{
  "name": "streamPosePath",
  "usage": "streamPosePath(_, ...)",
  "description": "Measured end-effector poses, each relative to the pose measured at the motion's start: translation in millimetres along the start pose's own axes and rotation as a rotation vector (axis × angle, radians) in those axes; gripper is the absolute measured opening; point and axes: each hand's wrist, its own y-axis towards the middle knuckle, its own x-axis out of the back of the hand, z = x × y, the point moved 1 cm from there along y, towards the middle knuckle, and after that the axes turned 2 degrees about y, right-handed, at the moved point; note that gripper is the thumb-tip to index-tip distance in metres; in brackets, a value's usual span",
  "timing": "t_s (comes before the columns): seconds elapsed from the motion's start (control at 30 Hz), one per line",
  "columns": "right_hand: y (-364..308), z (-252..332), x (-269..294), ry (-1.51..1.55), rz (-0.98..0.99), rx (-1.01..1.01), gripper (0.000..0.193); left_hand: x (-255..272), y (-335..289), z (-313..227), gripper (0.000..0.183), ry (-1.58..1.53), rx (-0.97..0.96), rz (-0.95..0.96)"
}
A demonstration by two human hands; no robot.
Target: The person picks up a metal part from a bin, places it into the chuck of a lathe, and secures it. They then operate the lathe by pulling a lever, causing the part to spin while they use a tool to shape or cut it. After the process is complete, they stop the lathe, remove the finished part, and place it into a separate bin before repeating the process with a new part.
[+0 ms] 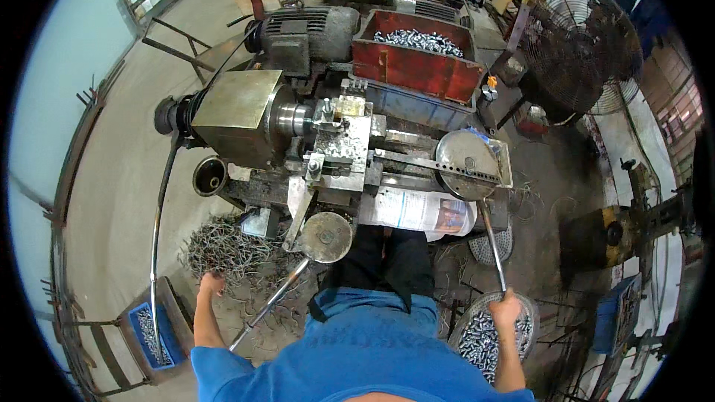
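My right hand [506, 309] is wrapped round the lower end of a metal lever [493, 246]. That lever rises to a round disc [465, 160] at the right of a small lathe [339, 141]. My left hand [211, 283] is at the left, above a heap of metal shavings [231, 249]. Its fingers look curled together, and what they hold, if anything, is hidden. Between my hands, a second lever [272, 304] slants down from a smaller round disc [326, 237], with neither hand touching it. A shiny chuck [290, 119] faces the tool block in the lathe's middle.
A red bin [417, 67] of small metal parts stands behind the lathe on a blue crate [417, 106]. A round basket [477, 342] of parts is below my right hand. A blue tray [149, 335] of parts sits lower left, beside a long lever [160, 216]. A large fan [577, 45] stands far right.
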Motion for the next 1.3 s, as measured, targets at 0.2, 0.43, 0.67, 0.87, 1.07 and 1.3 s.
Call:
streamPosePath(0.2,-62,69,9,0.469,0.043,-0.046,0.035,-4,4,-10,0.027,-0.033,-0.192,0.042)
streamPosePath(0.43,-55,55,-4,0.418,0.025,0.007,0.038,-7,11,-78,0.015,0.057,-0.398,-0.043)
streamPosePath(0.67,100,-43,25,-0.314,-0.102,-0.022,0.051,9,26,-153,0.029,0.286,-0.567,-0.302)
streamPosePath(0.87,168,8,49,-0.207,-0.478,0.167,0.070,1,35,-199,0.035,0.726,-0.686,-0.351)
streamPosePath(1.07,102,71,41,0.178,-0.384,0.344,0.057,-90,41,-197,0.043,0.447,-0.429,-0.755)
streamPosePath(1.3,105,172,82,0.383,-0.334,0.640,0.047,-75,47,-188,0.043,0.616,-0.529,-0.570)
